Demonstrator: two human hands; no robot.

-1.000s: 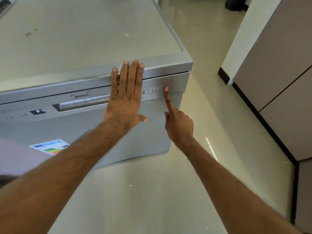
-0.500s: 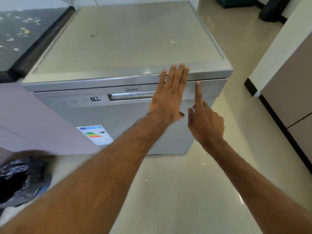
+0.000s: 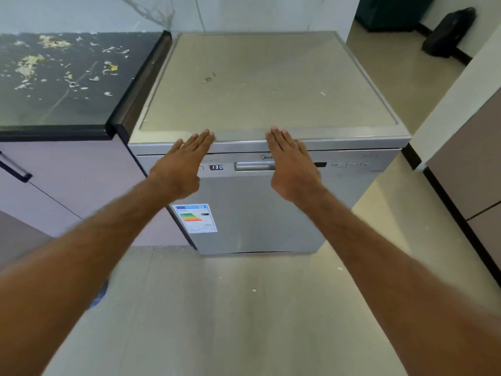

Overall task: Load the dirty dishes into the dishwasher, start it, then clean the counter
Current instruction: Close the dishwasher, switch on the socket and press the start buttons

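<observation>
A silver freestanding dishwasher (image 3: 257, 213) stands in front of me with its door shut. Its small display (image 3: 216, 167) shows lit digits, left of the door handle (image 3: 253, 166). My left hand (image 3: 180, 166) is held flat with straight fingers in front of the upper left of the door. My right hand (image 3: 294, 165) is flat too, over the right end of the handle; whether either touches the door I cannot tell. Both hold nothing. The dark counter (image 3: 62, 77) to the left is strewn with food scraps (image 3: 29, 65).
Pale cabinets (image 3: 67, 180) with a dark handle sit under the counter. Brown cabinet fronts (image 3: 469, 169) line the right side. A black bag (image 3: 450, 31) lies on the far floor. Beige floor tiles (image 3: 230, 308) stretch between me and the dishwasher.
My right index finger left the control buttons and the hand opened flat. My left hand shifted left along the door. The view pulled back, bringing the dirty counter into sight.
</observation>
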